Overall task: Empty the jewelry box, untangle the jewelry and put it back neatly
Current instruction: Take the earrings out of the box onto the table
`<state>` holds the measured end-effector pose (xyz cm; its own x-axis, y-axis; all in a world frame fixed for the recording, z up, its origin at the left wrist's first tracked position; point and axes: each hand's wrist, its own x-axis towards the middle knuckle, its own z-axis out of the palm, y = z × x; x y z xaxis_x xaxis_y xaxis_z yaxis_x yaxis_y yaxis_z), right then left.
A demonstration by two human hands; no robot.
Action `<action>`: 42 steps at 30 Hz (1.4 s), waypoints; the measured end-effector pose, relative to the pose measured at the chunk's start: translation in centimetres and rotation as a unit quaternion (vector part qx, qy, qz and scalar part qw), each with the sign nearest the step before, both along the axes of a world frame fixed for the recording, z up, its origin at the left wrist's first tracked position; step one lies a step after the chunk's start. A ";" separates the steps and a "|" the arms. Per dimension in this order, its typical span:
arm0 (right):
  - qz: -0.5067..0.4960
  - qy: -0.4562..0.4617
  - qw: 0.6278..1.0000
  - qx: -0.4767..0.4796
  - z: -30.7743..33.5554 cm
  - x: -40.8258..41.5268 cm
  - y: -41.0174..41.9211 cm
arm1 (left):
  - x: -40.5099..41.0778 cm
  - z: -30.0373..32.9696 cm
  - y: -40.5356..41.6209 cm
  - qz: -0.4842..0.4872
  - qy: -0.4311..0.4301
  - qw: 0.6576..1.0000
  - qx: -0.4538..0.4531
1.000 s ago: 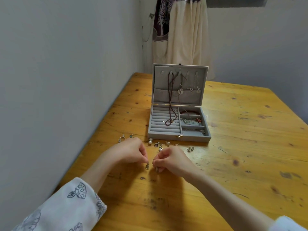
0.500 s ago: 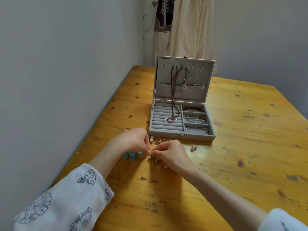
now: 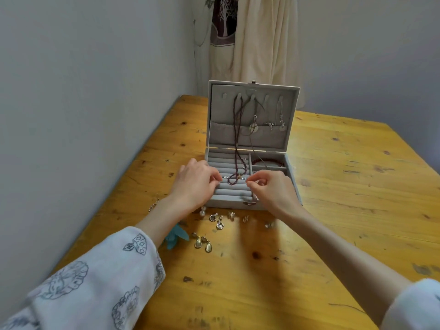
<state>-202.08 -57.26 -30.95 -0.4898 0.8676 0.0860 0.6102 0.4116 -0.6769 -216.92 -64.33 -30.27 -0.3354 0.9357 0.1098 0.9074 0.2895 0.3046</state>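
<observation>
The grey jewelry box [image 3: 226, 203] stands open on the wooden table [image 3: 345, 194], its lid [image 3: 289, 110] upright. A dark beaded necklace [image 3: 238, 139] hangs from the lid down onto the ring rolls. Both hands hover over those rolls. My left hand [image 3: 196, 183] pinches at a small silver piece [image 3: 224, 177] lying in a slot, and my right hand [image 3: 272, 190] pinches at its other end [image 3: 243, 178]. A red bracelet [image 3: 267, 161] lies in the right compartment. Gold drop earrings [image 3: 202, 242] and several silver pieces [image 3: 219, 222] lie in front of the box.
A pearl earring [image 3: 202, 212], a teal ornament [image 3: 175, 235] and a silver ring [image 3: 153, 206] lie near my left forearm. A grey wall runs along the table's left edge. A cream curtain [image 3: 259, 44] hangs behind the box.
Both hands left the gold drop earrings on the table and moved forward over the box's ring rolls. The camera moved closer to the box.
</observation>
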 end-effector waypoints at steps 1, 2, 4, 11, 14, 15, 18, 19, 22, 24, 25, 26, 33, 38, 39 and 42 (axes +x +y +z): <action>0.004 -0.007 1.000 0.014 0.1 -0.4 0.4 | -0.1 -0.3 0.5 0.007 0.008 1.000 0.007; 0.015 -0.014 0.999 0.028 0.1 -0.8 0.8 | -0.1 -0.6 1.0 0.012 0.015 1.000 0.013; 0.047 -0.033 0.997 0.050 0.2 -2.0 1.4 | -0.2 -1.1 1.9 0.017 0.030 0.999 0.023; 0.136 -0.129 0.976 0.112 -0.5 -4.1 2.5 | -0.7 -2.2 2.2 -0.010 0.065 0.996 0.063; 0.148 -0.130 0.968 0.153 -0.9 -3.6 2.3 | -0.9 -2.3 1.8 -0.020 0.060 0.995 0.079; 0.148 -0.127 0.967 0.164 -1.1 -3.5 2.2 | -0.8 -2.3 1.8 -0.019 0.058 0.995 0.079; 0.142 -0.118 0.968 0.172 -1.2 -3.5 2.2 | -0.6 -2.2 2.0 -0.004 0.048 0.997 0.066; 0.136 -0.112 0.971 0.159 -1.2 -3.6 2.3 | -0.5 -2.1 2.1 0.004 0.034 0.998 0.053; 0.123 -0.110 0.982 0.097 -0.7 -4.2 2.7 | -0.8 -1.8 2.7 0.033 -0.057 0.998 0.012; 0.122 -0.118 0.983 0.066 -0.5 -4.6 3.1 | -1.0 -1.4 2.9 0.044 -0.105 0.993 -0.006; 0.124 -0.122 0.983 0.057 -0.4 -4.6 3.3 | -1.1 -1.2 3.1 0.047 -0.112 0.992 -0.015; 0.128 -0.126 0.982 0.050 -0.4 -4.6 3.6 | -1.1 -1.1 3.3 0.049 -0.111 0.992 -0.025; 0.156 -0.147 0.977 0.010 -0.3 -5.0 4.4 | -1.1 -0.5 3.7 0.030 -0.096 0.992 -0.075; 0.152 -0.106 0.983 -0.005 -0.1 -4.6 4.1 | -0.6 -0.2 2.6 0.035 -0.105 0.992 -0.062; 0.147 -0.085 0.985 -0.006 0.1 -4.4 3.9 | -0.5 -0.1 2.2 0.045 -0.115 0.991 -0.053; 0.134 -0.030 0.990 0.003 0.9 -3.2 2.4 | -0.3 0.5 0.1 0.063 -0.142 0.988 -0.019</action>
<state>-205.32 -54.83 -30.10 -0.7071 0.7051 0.0542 0.5176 0.5682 -0.6397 -217.22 -64.22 -29.73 -0.4620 0.8859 -0.0408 0.7423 0.4115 0.5289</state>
